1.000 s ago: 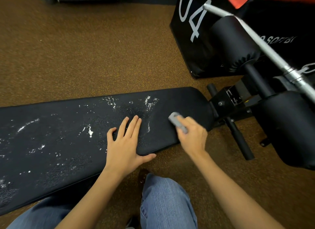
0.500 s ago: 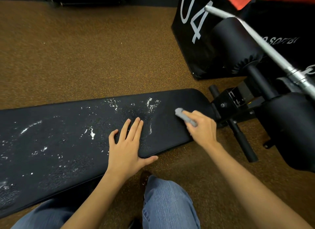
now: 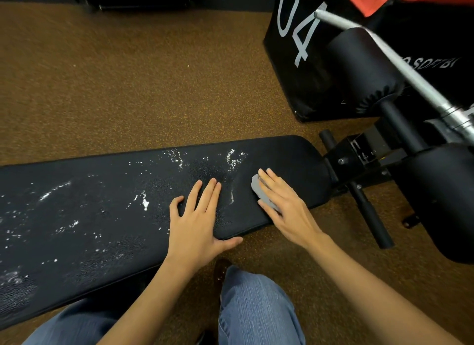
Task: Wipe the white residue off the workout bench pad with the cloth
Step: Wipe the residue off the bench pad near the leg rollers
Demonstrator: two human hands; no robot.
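I am kneeling beside a long black workout bench pad (image 3: 102, 216), looking down at both my hands on it. My right hand (image 3: 284, 203) is lying flat over a small grey cloth (image 3: 259, 190), with straight fingers (image 3: 269, 180) held close together and pressing the cloth down onto the pad. The cloth is bunched into a narrow roll, peeking out along my index finger and thumb side. I judge I am pressing rather than pinching so the whole palm can drive the cloth across the surface.

My left hand (image 3: 197, 224) is lying flat just beside it, fingers (image 3: 210, 193) slightly spread, thumb hooked over the near edge of the pad, probably bracing me and steadying the bench.

The white residue (image 3: 145, 202) is speckled across the pad. 1 thin streak is sitting in the gap between my 2 hands, another cluster is lying just beyond my right fingertips, and much more is trailing away past my left hand. The strip under and behind my right hand looks clean, so I judge most of the wiping remains.

My jeans-clad knees (image 3: 256, 308) are showing below, on brown speckled flooring (image 3: 128, 88).
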